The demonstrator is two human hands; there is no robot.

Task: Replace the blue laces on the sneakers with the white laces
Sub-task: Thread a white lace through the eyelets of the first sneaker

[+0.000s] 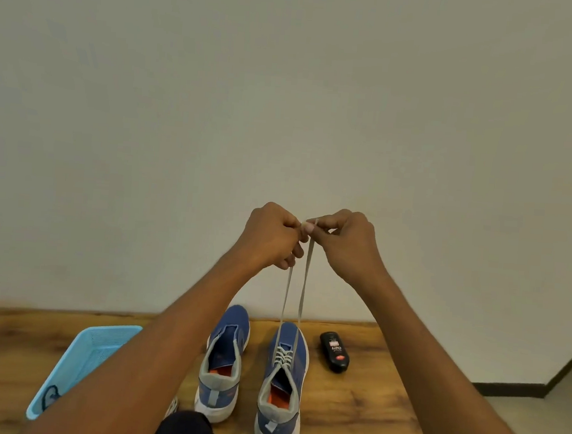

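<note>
Head view: worn on my head, facing forward and slightly down.
Framing: the plain wall fills most; my wooden table sits low and near.
Views: one only.

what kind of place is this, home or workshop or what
Probably a room in a home, though that is a guess. A plain painted wall with dark skirting, a wooden bench holding sneakers, and a blue plastic basket suggest it.
</note>
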